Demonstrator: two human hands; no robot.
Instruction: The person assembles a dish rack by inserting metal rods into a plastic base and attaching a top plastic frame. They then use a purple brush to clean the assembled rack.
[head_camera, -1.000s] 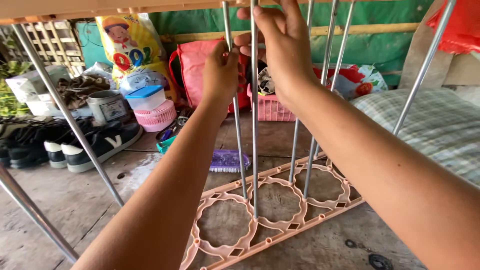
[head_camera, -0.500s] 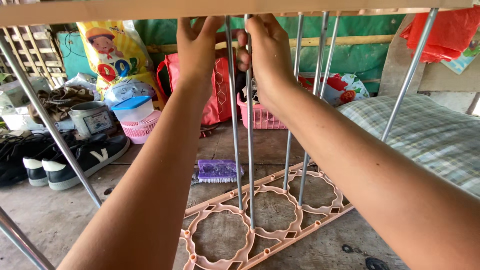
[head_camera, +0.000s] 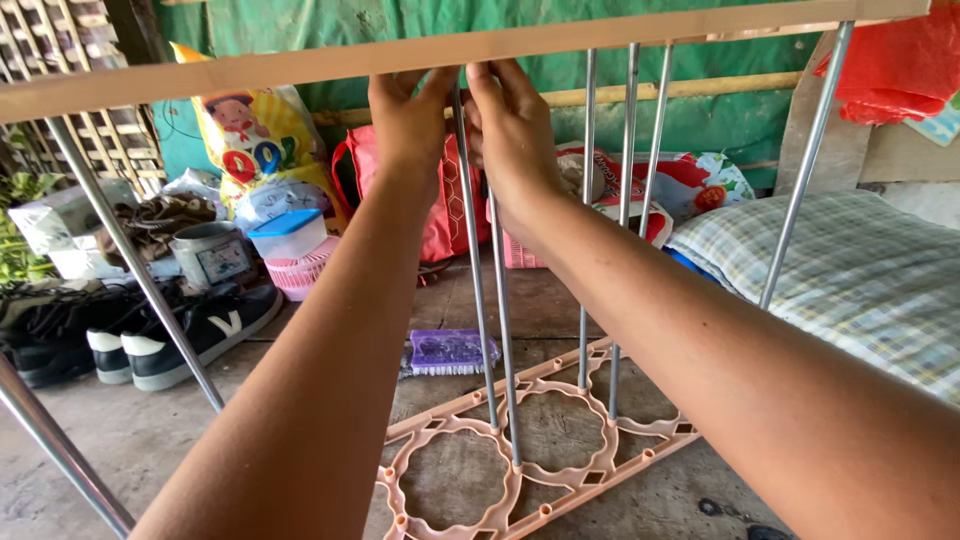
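Metal rods (head_camera: 487, 330) over concrete floor (head_camera: 120, 440)

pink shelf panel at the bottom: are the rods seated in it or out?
Seated, as far as shows: four metal rods end in the pink shelf panel. Left hand and right hand grip the two nearest rods' tops.

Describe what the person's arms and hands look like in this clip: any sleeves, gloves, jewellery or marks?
Both forearms are bare as far as the frame shows, with no sleeve edge in view. The left hand and right hand wear no gloves. No watch, bracelet or ring shows on the visible parts, and no tattoos or other markings can be made out.
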